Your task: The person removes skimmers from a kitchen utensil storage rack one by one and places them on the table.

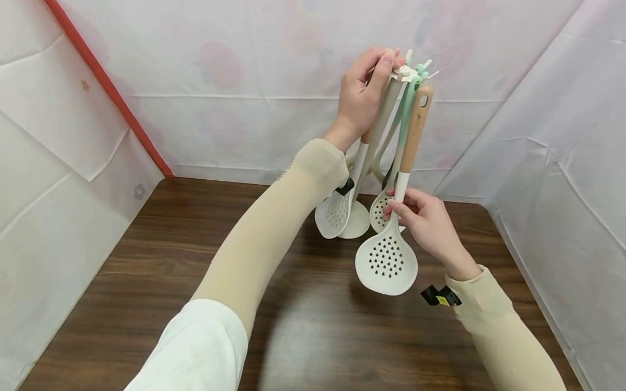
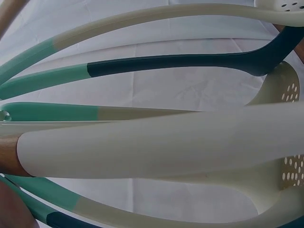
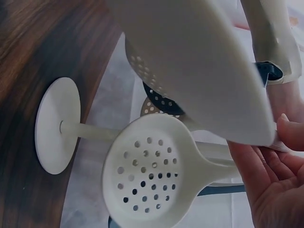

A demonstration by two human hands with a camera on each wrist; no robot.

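Nearest the viewer, the right hand (image 1: pixel 427 225) pinches the white neck of a perforated skimmer (image 1: pixel 387 260), fingers curled round it just above the round holed head, which hangs low in front of the utensil stand (image 1: pixel 391 108). The skimmer's wooden handle (image 1: pixel 417 127) rises up toward the stand's top, where its hanging hole sits beside the mint-green hooks (image 1: pixel 419 70); whether it is on a hook cannot be told. In the right wrist view the same holed head (image 3: pixel 147 171) hangs over the stand's round white base (image 3: pixel 57 126), which sits on the dark wooden table (image 1: pixel 171 260). Behind the skimmer, other utensils hang from the stand: a slotted spoon (image 1: pixel 335 214) left of the pole and a smaller holed ladle (image 1: pixel 379 212) beside it. Higher and further back, the left hand (image 1: pixel 364 95) grips the top of the stand, fingers curled over its white cap. The left wrist view shows only close handles, cream, mint and dark teal (image 2: pixel 190 64). Beyond the stand hangs a pale cloth backdrop (image 1: pixel 244 81).
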